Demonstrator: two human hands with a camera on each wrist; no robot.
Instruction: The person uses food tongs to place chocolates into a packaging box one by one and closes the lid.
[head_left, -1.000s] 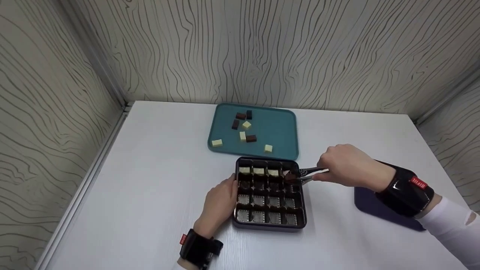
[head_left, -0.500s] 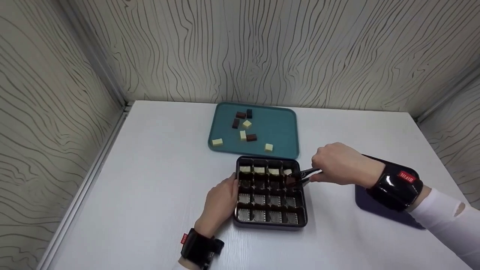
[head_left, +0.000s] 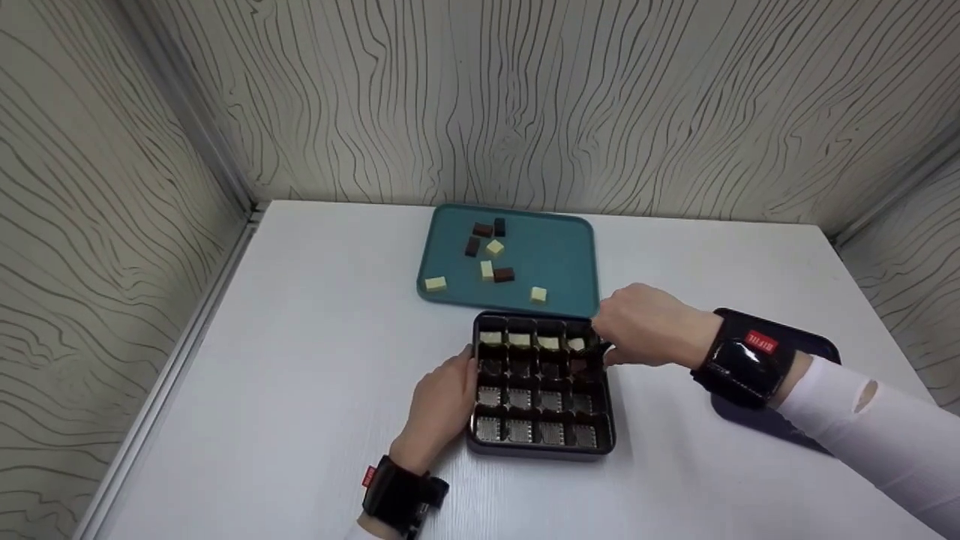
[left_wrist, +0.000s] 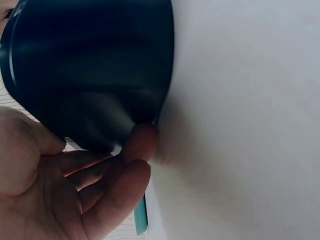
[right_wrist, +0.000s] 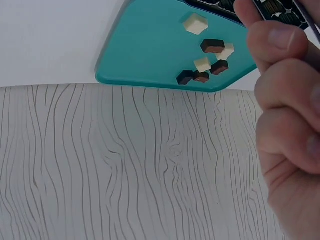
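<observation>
A dark box [head_left: 541,451] with a divided insert stands on the table in the head view. Pale chocolate pieces [head_left: 519,340] fill its back row, and a brown chocolate piece [head_left: 577,367] is in the rightmost compartment of the second row. Whether the other second-row compartments hold dark pieces I cannot tell. My left hand [head_left: 442,401] rests its fingers against the box's left wall; the left wrist view shows those fingertips [left_wrist: 141,142] touching it. My right hand [head_left: 645,326] grips dark tongs [right_wrist: 306,17] at the box's right rim; their tips are mostly hidden.
Behind the box lies a teal tray [head_left: 562,247] with several loose pale and brown chocolate pieces. At the right, partly under the right forearm, is a dark blue tray or lid [head_left: 780,330]. Patterned panels [head_left: 510,105] stand at the back and sides of the white table [head_left: 300,337].
My right hand has moved left, closer to the box, with the tongs. The brown piece has gone lower into the second row's right compartment. My left hand has stayed put.
</observation>
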